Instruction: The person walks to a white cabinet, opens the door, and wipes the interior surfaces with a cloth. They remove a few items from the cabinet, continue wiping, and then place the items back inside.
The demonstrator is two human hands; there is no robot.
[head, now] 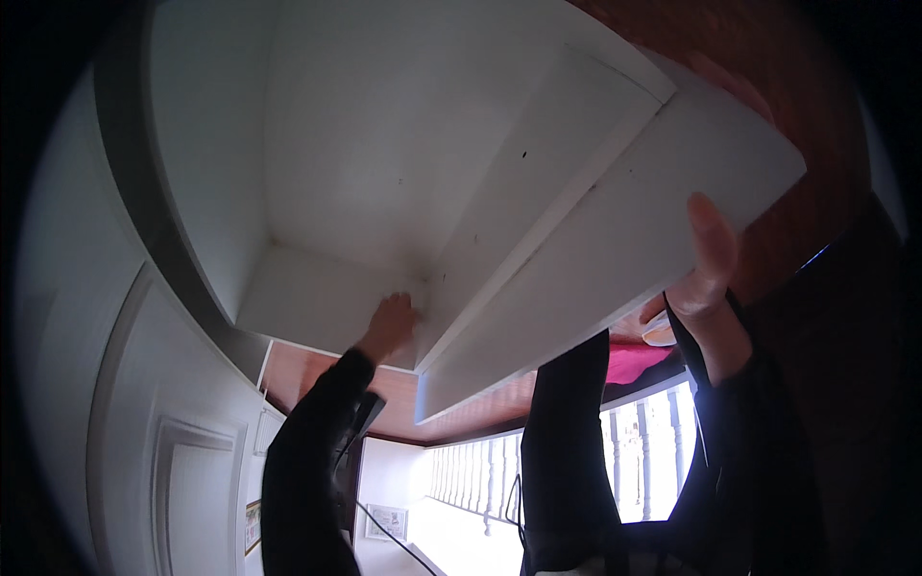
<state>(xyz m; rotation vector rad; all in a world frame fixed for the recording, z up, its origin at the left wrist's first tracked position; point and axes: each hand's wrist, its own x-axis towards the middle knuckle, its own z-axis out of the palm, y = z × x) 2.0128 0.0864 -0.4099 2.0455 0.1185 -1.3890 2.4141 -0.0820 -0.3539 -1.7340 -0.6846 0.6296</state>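
A white drawer or box fills the upper middle, its inside facing me. At its lower corner my left hand reaches in over the short side wall, fingers bent against the inner surface; whether it holds anything cannot be made out. On the right, my right hand is at the edge of the wide white front panel, thumb over the panel's face and the other fingers mostly hidden beneath. Small dark marks dot the white inner wall.
A white panelled door stands at the left. Reddish-brown wooden flooring shows below the drawer, with pink cloth near my right arm. White balusters, a dark cable and a framed picture are further down.
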